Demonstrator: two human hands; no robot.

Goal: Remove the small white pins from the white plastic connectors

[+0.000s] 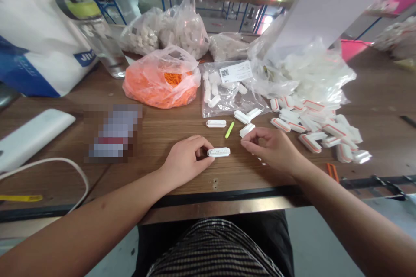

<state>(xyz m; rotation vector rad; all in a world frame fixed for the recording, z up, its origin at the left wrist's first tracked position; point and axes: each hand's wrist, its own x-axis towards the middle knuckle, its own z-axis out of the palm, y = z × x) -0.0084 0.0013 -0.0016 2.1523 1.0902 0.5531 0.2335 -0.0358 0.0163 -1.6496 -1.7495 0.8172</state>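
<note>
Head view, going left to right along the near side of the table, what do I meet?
White slab → left hand → white clip → right hand → pile of white and orange clips.

- A thin bag of orange parts (161,80) lies on the wooden surface (162,132).
- A clear labelled bag (224,91) holding white pieces lies just to its right.
- A heap of white pieces with orange strips (320,130) spreads at the right.
- A green stick (229,130) lies near the labelled bag.
- A clear bottle (104,47) stands at back left, beside a white-and-blue bag (32,52).
- A white cable (58,159) curves at far left.
</note>
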